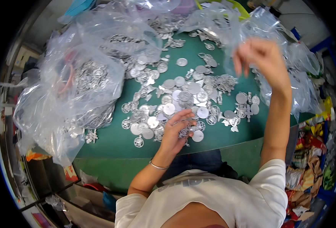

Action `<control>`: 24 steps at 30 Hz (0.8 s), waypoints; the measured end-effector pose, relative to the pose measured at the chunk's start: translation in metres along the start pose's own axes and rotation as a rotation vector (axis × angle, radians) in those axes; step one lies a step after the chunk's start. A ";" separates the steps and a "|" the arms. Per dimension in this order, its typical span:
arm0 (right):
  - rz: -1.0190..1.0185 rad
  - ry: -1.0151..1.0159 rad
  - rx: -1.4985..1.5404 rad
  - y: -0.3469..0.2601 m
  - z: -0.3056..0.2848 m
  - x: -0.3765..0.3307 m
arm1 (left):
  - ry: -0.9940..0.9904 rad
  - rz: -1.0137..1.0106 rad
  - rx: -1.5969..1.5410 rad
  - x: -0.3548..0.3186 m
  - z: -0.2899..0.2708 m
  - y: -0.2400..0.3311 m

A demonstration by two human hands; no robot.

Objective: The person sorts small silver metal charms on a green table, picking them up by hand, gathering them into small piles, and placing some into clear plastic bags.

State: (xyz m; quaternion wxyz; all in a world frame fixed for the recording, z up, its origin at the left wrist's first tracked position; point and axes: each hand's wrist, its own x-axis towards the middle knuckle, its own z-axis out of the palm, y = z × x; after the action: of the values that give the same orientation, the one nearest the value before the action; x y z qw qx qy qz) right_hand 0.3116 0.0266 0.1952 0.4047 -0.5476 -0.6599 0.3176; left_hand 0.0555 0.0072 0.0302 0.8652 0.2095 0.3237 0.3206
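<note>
Cupping small silver-coloured metal pendants [184, 131] in half-curled left-hand [172, 133] fingers at the six o'clock edge of their heap [194, 89], we are risking spills through gaps; our blurred right hand [260, 57], two o'clock, is hanging loosely bent, contents unclear, possibly snagging the clear plastic bag [302, 89].

I see a green surface [248, 131] strewn with silver-coloured metal pieces [194, 88], mostly round, heaped at the middle. A small cross [248, 113] lies to the right; clear plastic bags [42, 110] sit toward both sides.
</note>
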 end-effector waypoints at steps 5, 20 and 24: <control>0.415 0.095 -0.438 0.102 0.025 -0.101 | -0.158 0.042 0.732 0.027 0.021 0.008; 0.330 0.545 -0.162 0.164 0.066 -0.095 | -0.334 0.805 1.939 0.149 0.073 -0.002; 0.423 0.544 0.135 0.163 0.062 -0.114 | -0.230 0.946 1.449 0.139 0.063 -0.007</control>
State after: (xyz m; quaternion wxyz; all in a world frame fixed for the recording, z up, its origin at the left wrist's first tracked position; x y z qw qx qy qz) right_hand 0.3413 -0.0513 0.0040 0.5262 -0.7089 -0.3773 0.2797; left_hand 0.1834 0.0891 0.0113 0.3222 0.8517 0.2376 0.3382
